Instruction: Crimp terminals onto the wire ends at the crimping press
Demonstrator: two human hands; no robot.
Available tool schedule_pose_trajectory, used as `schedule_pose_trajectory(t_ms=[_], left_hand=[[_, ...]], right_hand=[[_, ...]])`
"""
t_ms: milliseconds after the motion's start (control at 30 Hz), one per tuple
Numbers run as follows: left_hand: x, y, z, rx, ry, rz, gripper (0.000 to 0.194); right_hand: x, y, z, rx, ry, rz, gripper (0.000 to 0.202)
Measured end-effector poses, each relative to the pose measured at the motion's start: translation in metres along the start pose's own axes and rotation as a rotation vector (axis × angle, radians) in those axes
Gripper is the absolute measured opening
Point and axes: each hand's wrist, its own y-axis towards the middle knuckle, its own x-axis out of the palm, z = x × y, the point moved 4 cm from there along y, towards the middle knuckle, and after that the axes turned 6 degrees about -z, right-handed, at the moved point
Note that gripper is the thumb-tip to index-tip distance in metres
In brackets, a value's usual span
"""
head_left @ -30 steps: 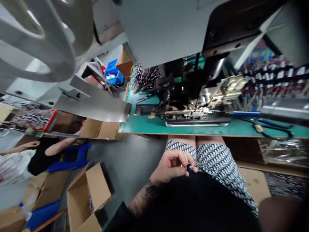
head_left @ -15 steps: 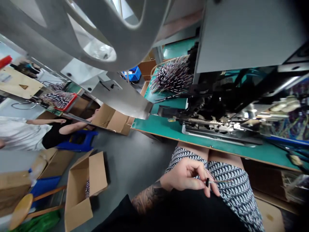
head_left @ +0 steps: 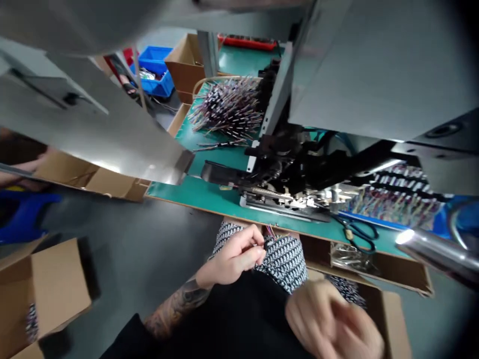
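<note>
While left hand (head_left: 236, 257) pinches thin wires (head_left: 270, 231), right hand (head_left: 331, 319) apart from them, its grip unclear

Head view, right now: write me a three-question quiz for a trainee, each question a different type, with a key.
1. True or false: the left hand pinches a small dark piece near some coloured wires.
2. Which of these lies on the green table, near its front edge?
A. A hammer
B. Scissors
C. A mug
3. Fill in the colour: beyond the table, the plastic crate beside the open cardboard box is ____.

Key: 1. True; 2. B; 3. blue
</note>
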Motion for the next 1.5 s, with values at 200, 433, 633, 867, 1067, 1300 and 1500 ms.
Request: schedule_pose_trajectory(t_ms=[200, 433, 633, 867, 1067, 1300, 1500], left_hand=[[0.004, 0.008, 0.011, 0.027, 0.279, 0.066, 0.014], [0.004, 0.017, 0.017, 0.091, 0.608, 0.210, 0.016], [0.013, 0.025, 0.025, 0.115, 0.699, 0.188, 0.020], [0.022, 0.041, 0.031, 0.248, 0.713, 0.225, 0.014], [0.021, 0.049, 0.026, 0.309, 0.761, 0.277, 0.011], [0.017, 0.052, 0.022, 0.299, 0.816, 0.332, 0.009], [0.019, 0.052, 0.026, 0.308, 0.836, 0.351, 0.010]], right_hand=[[-0.042, 0.043, 0.004, -0.152, -0.309, 0.325, 0.026], [-0.047, 0.061, -0.001, -0.139, -0.435, 0.184, 0.028], [-0.048, 0.070, -0.010, -0.125, -0.319, 0.194, 0.026], [-0.045, 0.083, -0.016, -0.208, -0.237, 0.257, 0.031], [-0.046, 0.095, -0.017, -0.276, -0.253, 0.328, 0.053], [-0.050, 0.102, -0.016, -0.239, -0.224, 0.351, 0.057], [-0.050, 0.107, -0.020, -0.218, -0.202, 0.325, 0.058]])
